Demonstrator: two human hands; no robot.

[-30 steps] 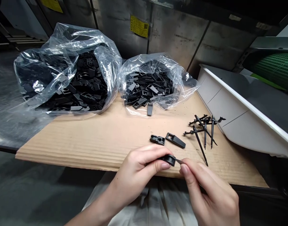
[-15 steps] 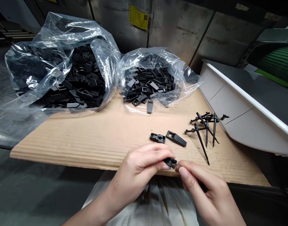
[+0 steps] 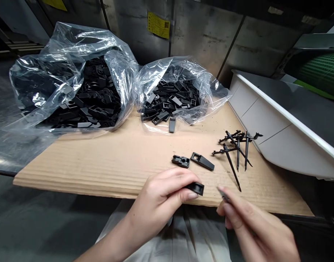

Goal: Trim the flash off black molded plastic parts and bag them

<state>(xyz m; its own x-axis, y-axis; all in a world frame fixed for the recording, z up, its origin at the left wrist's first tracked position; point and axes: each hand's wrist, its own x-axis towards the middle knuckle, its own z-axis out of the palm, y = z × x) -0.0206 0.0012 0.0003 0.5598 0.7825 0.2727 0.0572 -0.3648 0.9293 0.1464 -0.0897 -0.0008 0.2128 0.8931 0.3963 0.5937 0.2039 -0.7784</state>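
A person's left hand point(image 3: 167, 196) pinches a small black plastic clip point(image 3: 196, 188) between thumb and curled fingers, holding it just above the near edge of a corrugated brown cardboard sheet point(image 3: 101, 163). The right hand point(image 3: 254, 229), blurred and a little apart from the left, has its thumb and forefinger closed narrowly on a thin dark pin point(image 3: 222, 194), whose tip points toward the clip without touching it.

On the cardboard just beyond the left hand lie two more loose black plastic pieces side by side: a short blocky holder point(image 3: 181, 161) and a wedge-shaped cover point(image 3: 202, 161). To their right sits a loose heap of long black plastic spikes point(image 3: 236, 147), crossed over one another near the sheet's right edge.

At the back stand two crumpled clear plastic bags, both open toward the person. The large bag point(image 3: 74, 83) on the left is full of black moulded parts. The smaller bag point(image 3: 177, 91) beside it holds black rectangular parts, and one stray rectangular part point(image 3: 172, 124) lies on the cardboard just at its mouth.

A white plastic tub point(image 3: 278, 120) runs along the right side, and a yellow printed label point(image 3: 158, 24) is stuck to the grey metal wall behind.
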